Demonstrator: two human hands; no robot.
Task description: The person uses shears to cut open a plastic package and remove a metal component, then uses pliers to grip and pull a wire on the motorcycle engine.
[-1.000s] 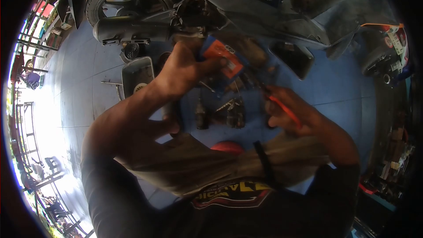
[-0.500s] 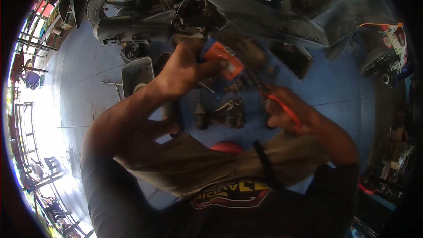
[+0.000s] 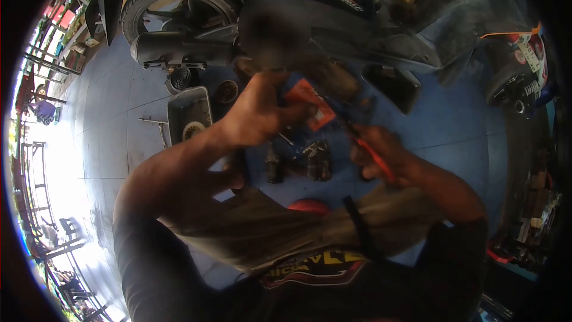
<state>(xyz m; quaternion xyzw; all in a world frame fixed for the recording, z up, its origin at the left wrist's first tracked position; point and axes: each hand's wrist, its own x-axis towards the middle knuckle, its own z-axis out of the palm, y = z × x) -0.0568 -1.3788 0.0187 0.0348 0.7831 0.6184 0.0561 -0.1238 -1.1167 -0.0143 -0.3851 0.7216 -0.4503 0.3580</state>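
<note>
My left hand (image 3: pixel 259 110) is raised in front of me and pinches an orange and blue packet (image 3: pixel 311 102) by its left edge. To the right and a little lower, my right hand (image 3: pixel 378 154) is closed around a red-handled tool (image 3: pixel 374 156) whose dark tip points up toward the packet's lower right corner. Below both hands, several dark metal parts (image 3: pixel 301 161) lie on the blue floor. A motorcycle (image 3: pixel 286 18) stands just beyond the hands, its rear wheel (image 3: pixel 179 3) at upper left.
A grey metal tray (image 3: pixel 189 113) with small parts sits on the floor left of my left hand. A black panel (image 3: pixel 396 86) lies to the right. A red round object (image 3: pixel 310 206) rests near my knees. Another vehicle (image 3: pixel 524 65) stands at far right.
The view has shifted slightly, so both hands and the packet sit a little lower and further right in the frame. Both grips are unchanged.
</note>
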